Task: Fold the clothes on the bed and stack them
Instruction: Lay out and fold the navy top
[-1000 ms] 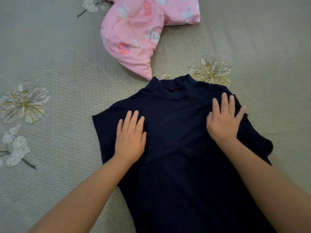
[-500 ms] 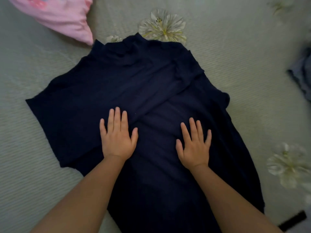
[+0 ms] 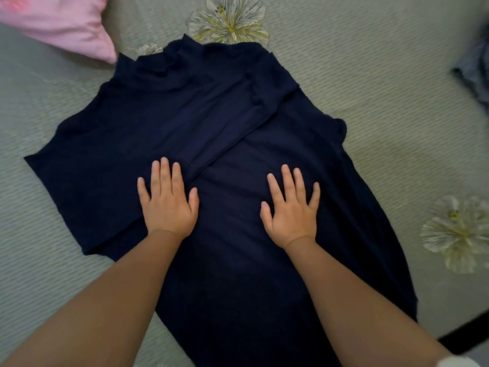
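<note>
- Head view: a dark navy shirt [image 3: 225, 133] lies spread on the bed [image 3: 383, 115], collar towards twelve o'clock, hem running out of view at six.
- The left hand [image 3: 169, 202] lies flat on the shirt at about nine o'clock from its middle, fingers straight and spread, gripping nothing.
- The right hand [image 3: 291, 210] lies flat at about three o'clock from the middle, fingers likewise straight, palm down, holding nothing.
- One sleeve appears already folded across the chest: a diagonal band of cloth runs from the shoulder at one o'clock down to just beside the left hand.
- The other sleeve, at nine o'clock, lies unfolded on the bed.
- A pink garment [image 3: 60, 22] sits at eleven o'clock, just beside the collar; whether it is folded I cannot tell.
- A grey-blue piece of cloth [image 3: 473, 72] shows at the edge at two o'clock, too blurred to judge.
- Judgement: the task looks early. This shirt is only partly folded and is being pressed smooth; the second sleeve, the lengthwise folds and all stacking remain.
</note>
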